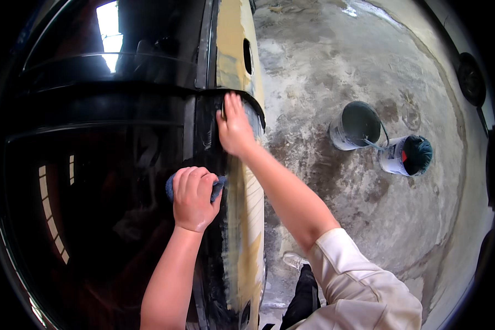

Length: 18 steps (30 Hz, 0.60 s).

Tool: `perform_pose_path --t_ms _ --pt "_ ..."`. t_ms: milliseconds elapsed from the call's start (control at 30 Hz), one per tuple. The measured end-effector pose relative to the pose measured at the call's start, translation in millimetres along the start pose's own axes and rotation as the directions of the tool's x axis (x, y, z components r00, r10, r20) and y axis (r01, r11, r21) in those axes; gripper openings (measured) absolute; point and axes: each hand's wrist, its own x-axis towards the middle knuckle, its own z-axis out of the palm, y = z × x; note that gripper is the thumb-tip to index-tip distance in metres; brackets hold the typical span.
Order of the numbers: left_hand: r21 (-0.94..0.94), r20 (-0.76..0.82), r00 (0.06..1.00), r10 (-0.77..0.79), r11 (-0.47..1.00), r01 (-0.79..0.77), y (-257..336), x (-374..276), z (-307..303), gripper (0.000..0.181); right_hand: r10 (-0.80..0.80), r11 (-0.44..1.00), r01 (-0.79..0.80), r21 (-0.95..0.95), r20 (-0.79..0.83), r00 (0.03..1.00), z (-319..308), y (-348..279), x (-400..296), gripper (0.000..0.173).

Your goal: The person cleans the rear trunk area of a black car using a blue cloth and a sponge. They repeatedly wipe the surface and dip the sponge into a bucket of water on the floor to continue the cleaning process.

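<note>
In my left hand [194, 194] is a bunched blue cloth [170, 189], resting against the black side of a car beside its window. My right hand [234, 123] lies nearly flat on the car's body panel, just below the dark curved gap between two panels. Its fingers are close together and slightly blurred. A thin edge of something shows between thumb and forefinger; what it is cannot be made out. Below this hand, the panel [243, 231] carries beige filler, pale patches and dark sanded-looking streaks. Above the gap, another filler-covered panel [230, 37] has a dark oval opening [247, 56].
Glossy black window glass [99, 206] fills the left side, with bright reflections. On the stained concrete floor [305, 82] stand a bucket of greyish liquid [359, 123] and a second bucket [392, 156] with dark green cloth over its rim. Another vehicle's wheel [471, 79] shows far right.
</note>
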Motion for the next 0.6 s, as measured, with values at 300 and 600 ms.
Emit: perform_pose_path --t_ms 300,600 --pt "0.001 -0.006 1.0 0.001 1.0 -0.001 0.8 2.1 0.6 0.037 -0.034 0.999 0.034 -0.005 0.04 0.999 -4.1 9.0 7.0 0.061" --pt "-0.002 0.0 1.0 0.009 1.0 -0.009 1.1 -1.3 -2.3 0.039 -0.055 0.996 0.055 -0.073 0.004 0.998 -7.8 6.3 -3.7 0.063"
